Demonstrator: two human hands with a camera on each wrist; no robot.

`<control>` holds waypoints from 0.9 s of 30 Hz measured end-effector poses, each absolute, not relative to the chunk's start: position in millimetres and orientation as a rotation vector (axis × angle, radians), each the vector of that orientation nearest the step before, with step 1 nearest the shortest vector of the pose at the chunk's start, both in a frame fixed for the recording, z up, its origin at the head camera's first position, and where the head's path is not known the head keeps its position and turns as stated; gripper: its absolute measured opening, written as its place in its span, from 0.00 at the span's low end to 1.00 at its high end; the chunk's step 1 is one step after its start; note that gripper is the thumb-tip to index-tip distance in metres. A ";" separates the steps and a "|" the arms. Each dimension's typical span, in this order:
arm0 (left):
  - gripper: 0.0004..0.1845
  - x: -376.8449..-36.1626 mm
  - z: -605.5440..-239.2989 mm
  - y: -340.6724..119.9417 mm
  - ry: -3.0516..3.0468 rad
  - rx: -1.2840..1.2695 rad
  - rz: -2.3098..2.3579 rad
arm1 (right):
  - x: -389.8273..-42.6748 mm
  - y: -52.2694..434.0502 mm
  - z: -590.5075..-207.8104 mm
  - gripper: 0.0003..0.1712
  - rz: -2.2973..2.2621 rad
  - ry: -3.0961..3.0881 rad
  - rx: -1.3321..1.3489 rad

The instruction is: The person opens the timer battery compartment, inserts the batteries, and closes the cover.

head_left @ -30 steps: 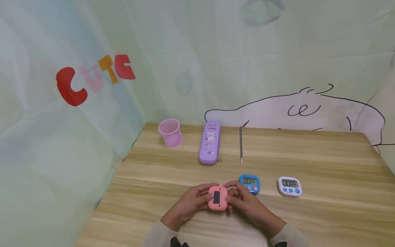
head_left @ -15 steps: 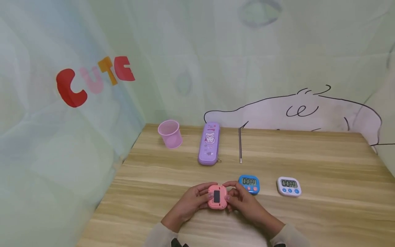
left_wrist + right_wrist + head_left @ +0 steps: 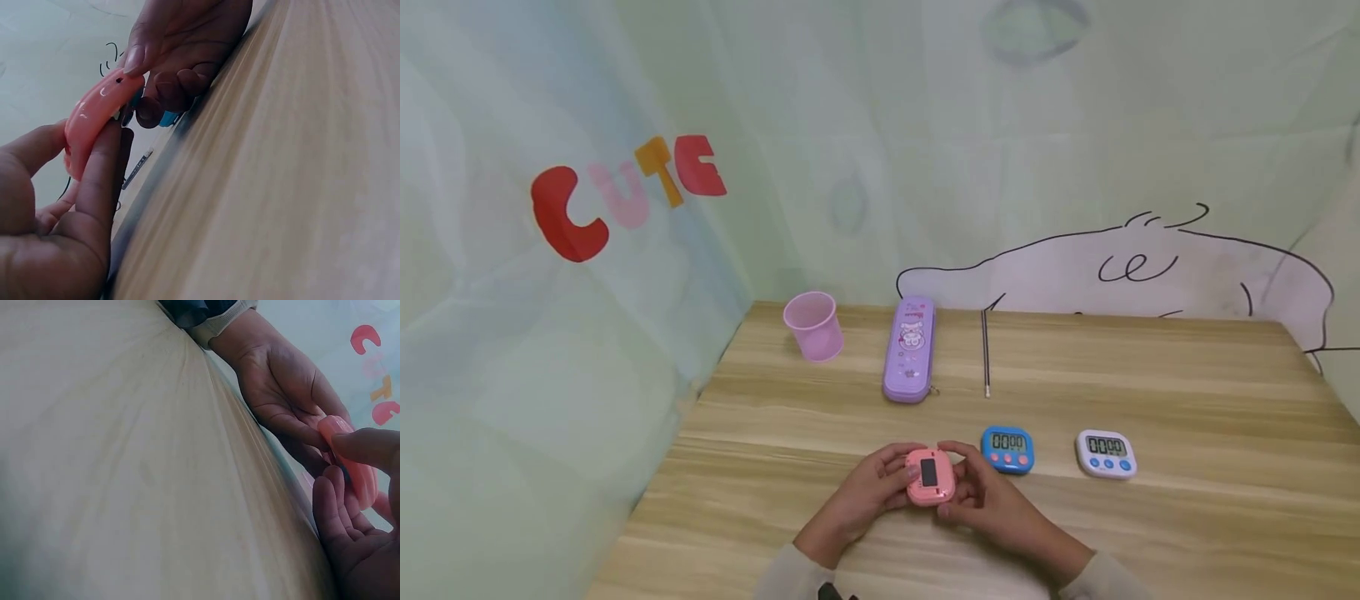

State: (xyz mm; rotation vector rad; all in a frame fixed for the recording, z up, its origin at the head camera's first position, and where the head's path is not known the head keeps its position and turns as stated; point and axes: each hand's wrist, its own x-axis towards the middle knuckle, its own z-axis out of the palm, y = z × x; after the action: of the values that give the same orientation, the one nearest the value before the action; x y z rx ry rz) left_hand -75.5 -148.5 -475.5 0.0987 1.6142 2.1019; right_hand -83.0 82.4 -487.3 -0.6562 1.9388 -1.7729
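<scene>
A pink digital timer [image 3: 930,477] is held up off the table between both hands, its back with a dark rectangle facing the head camera. My left hand [image 3: 868,492] grips its left side, thumb over the back and fingers beneath, as the left wrist view also shows. On the other side, my right hand [image 3: 996,504] pinches the timer, index finger at the top edge and thumb at the lower right corner. In the right wrist view the pink timer [image 3: 356,469] appears edge-on, with the right thumb on its rim. A blue timer [image 3: 1007,450] lies just beyond the right hand.
Farther right on the wooden table [image 3: 1225,467] lies a white timer [image 3: 1106,454] with blue buttons. Toward the back stand a pink cup [image 3: 818,333], a purple pencil case [image 3: 910,354] and a thin dark pencil [image 3: 987,354]. A printed cloth [image 3: 850,125] hangs behind and at the left.
My right thumb has slid from the timer's right edge down to its lower corner, and the pink timer has tilted slightly. The left hand keeps its grip; the other things stay put.
</scene>
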 end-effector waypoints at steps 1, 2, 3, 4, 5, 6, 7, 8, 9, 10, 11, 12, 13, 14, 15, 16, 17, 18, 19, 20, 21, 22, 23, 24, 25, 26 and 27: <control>0.27 -75.7 -475.4 -148.6 1.612 0.095 2.104 | -83.2 82.3 -486.2 0.46 -1.762 1.952 -0.655; 0.27 -76.0 -475.3 -148.8 1.615 0.096 2.104 | -83.3 82.1 -485.1 0.45 -1.754 1.962 -0.649; 0.26 -76.3 -475.0 -149.1 1.618 0.095 2.101 | -83.5 81.9 -484.4 0.44 -1.746 1.973 -0.647; 0.26 -76.4 -474.6 -149.4 1.619 0.095 2.096 | -83.6 81.7 -484.0 0.44 -1.739 1.982 -0.643; 0.26 -76.5 -474.2 -149.6 1.623 0.092 2.090 | -83.7 81.6 -483.7 0.44 -1.735 1.986 -0.641; 0.26 -76.5 -473.7 -149.9 1.620 0.088 2.087 | -83.4 81.5 -483.5 0.43 -1.735 1.985 -0.637; 0.26 -76.2 -472.9 -150.3 1.619 0.091 2.088 | -83.3 81.4 -483.7 0.43 -1.732 1.987 -0.633; 0.26 -76.1 -472.3 -150.6 1.610 0.085 2.089 | -83.2 81.5 -483.8 0.43 -1.731 1.989 -0.630; 0.26 -76.1 -471.4 -151.1 1.592 0.082 2.093 | -83.1 81.6 -484.2 0.42 -1.729 1.992 -0.629; 0.26 -76.0 -470.6 -151.5 1.575 0.085 2.100 | -83.1 81.7 -484.7 0.41 -1.727 1.997 -0.628; 0.26 -76.0 -469.8 -151.9 1.559 0.092 2.107 | -83.2 81.8 -485.2 0.40 -1.725 2.003 -0.629; 0.27 -76.0 -469.1 -152.3 1.537 0.106 2.116 | -83.3 82.0 -485.7 0.39 -1.726 2.005 -0.631; 0.28 -76.0 -468.5 -152.8 1.520 0.125 2.123 | -83.8 82.2 -486.5 0.37 -1.724 2.011 -0.635; 0.28 -76.3 -468.2 -153.1 1.501 0.140 2.124 | -84.1 82.5 -487.1 0.35 -1.721 2.016 -0.642; 0.29 -76.4 -467.7 -153.5 1.486 0.164 2.127 | -84.3 82.8 -487.6 0.33 -1.717 2.016 -0.650; 0.29 -76.4 -467.5 -153.6 1.474 0.188 2.130 | -84.5 83.2 -487.9 0.31 -1.713 2.015 -0.658; 0.30 -76.5 -467.3 -153.6 1.465 0.207 2.133 | -84.6 83.5 -488.1 0.29 -1.710 2.006 -0.663; 0.30 -76.4 -467.3 -153.7 1.459 0.222 2.135 | -84.6 83.7 -488.2 0.27 -1.709 1.990 -0.671; 0.30 -76.3 -467.3 -153.7 1.458 0.231 2.135 | -84.5 83.9 -488.1 0.26 -1.707 1.974 -0.678; 0.30 -76.0 -467.4 -153.6 1.459 0.236 2.137 | -84.3 83.9 -487.9 0.25 -1.709 1.950 -0.683; 0.30 -75.7 -467.5 -153.5 1.461 0.234 2.141 | -84.1 83.9 -487.7 0.25 -1.711 1.928 -0.686; 0.30 -75.3 -467.7 -153.3 1.467 0.232 2.144 | -83.8 83.7 -487.5 0.25 -1.714 1.911 -0.687; 0.31 -75.0 -468.0 -153.2 1.479 0.225 2.144 | -83.6 83.6 -487.4 0.25 -1.720 1.893 -0.688; 0.31 -74.5 -468.3 -153.2 1.486 0.222 2.144 | -83.4 83.5 -487.3 0.25 -1.726 1.881 -0.689; 0.31 -74.1 -468.7 -153.1 1.495 0.219 2.145 | -83.2 83.5 -487.1 0.26 -1.730 1.876 -0.687; 0.31 -73.8 -469.2 -152.9 1.509 0.221 2.142 | -83.0 83.5 -487.2 0.26 -1.735 1.872 -0.682; 0.31 -73.9 -470.3 -152.7 1.529 0.225 2.133 | -82.7 83.7 -487.2 0.26 -1.740 1.871 -0.676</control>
State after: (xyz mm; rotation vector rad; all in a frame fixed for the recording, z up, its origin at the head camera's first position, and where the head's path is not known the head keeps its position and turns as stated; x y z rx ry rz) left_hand -73.9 -152.7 -470.3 0.2254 1.5289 2.1331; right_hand -82.7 83.7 -487.2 -0.6762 1.8707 -1.7400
